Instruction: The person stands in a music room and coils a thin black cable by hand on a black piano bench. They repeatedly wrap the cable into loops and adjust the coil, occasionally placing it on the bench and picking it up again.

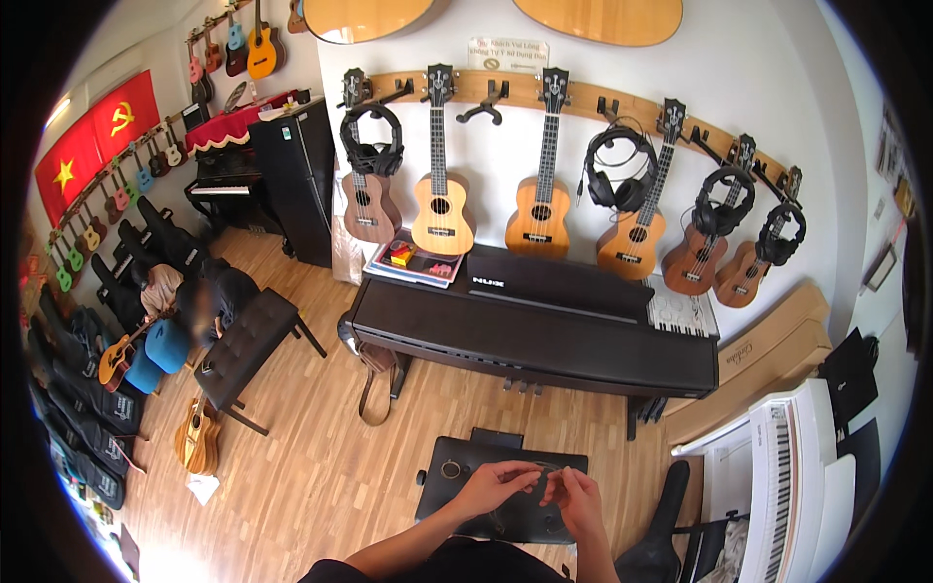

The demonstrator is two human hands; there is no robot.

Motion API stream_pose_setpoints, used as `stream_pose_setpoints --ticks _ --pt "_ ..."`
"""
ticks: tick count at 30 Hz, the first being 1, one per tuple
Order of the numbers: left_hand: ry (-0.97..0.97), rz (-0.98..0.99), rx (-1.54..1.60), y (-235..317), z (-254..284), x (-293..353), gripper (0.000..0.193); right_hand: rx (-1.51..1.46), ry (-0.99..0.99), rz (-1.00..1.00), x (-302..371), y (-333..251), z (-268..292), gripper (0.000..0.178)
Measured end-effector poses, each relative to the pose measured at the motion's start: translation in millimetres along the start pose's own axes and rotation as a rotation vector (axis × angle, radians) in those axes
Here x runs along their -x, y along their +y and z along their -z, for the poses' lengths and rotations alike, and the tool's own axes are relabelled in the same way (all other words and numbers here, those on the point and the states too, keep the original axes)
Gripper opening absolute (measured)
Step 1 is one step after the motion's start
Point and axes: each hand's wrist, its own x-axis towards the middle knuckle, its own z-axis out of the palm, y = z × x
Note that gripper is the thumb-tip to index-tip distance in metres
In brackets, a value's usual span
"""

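Above a black padded bench [442, 500], my left hand [494, 486] and my right hand [575, 497] are raised close together with fingertips pinched. Between them runs a thin, wire-like string [548, 465], hard to make out at this size. My left thumb and fingers close on one part of it, my right fingers on another. A small coiled ring [450, 470] lies on the bench top, left of my left hand. Fine looping strands seem to lie on the bench below my hands, partly hidden by them.
Ahead stands a dark digital piano [525, 340] under wall-hung ukuleles [442, 209] and headphones [622, 180]. At right are a white piano [777, 476], cardboard boxes [748, 360] and a black instrument case [661, 530]. Leftward are a tufted bench [251, 348], a guitar [198, 437] and seated people [165, 291].
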Motion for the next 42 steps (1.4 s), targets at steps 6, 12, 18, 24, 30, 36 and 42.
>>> stream_pose_setpoints --ticks 6,12,18,24,30,36,42 --pt "0.016 0.009 0.011 15.0 -16.3 -7.9 0.032 -0.158 -0.121 0.087 -3.2 -13.8 14.4 0.029" --pt "-0.255 0.096 0.460 0.1 -4.8 -7.2 0.035 -0.292 -0.193 -0.010 -5.4 -13.7 19.5 0.024" --pt "-0.412 0.067 0.665 -16.0 -0.4 -4.9 0.035 -0.462 -0.245 -0.127 4.5 -9.2 14.9 0.021" --pt "-0.282 0.076 0.403 -8.1 -4.4 1.6 0.033 -0.246 -0.077 -0.003 6.7 -1.9 16.1 0.021" --pt "-0.006 -0.004 0.085 -3.7 -10.8 6.8 0.028 -0.024 -0.014 0.009 10.2 -4.7 8.1 0.022" --pt "0.136 -0.080 0.141 -10.2 -11.0 9.1 0.026 -0.152 -0.208 -0.101 19.7 -17.8 0.0 0.022" --pt "0.063 -0.055 0.117 -15.3 -16.8 10.1 0.024 0.105 -0.094 0.053 19.8 -5.7 -2.0 0.012"
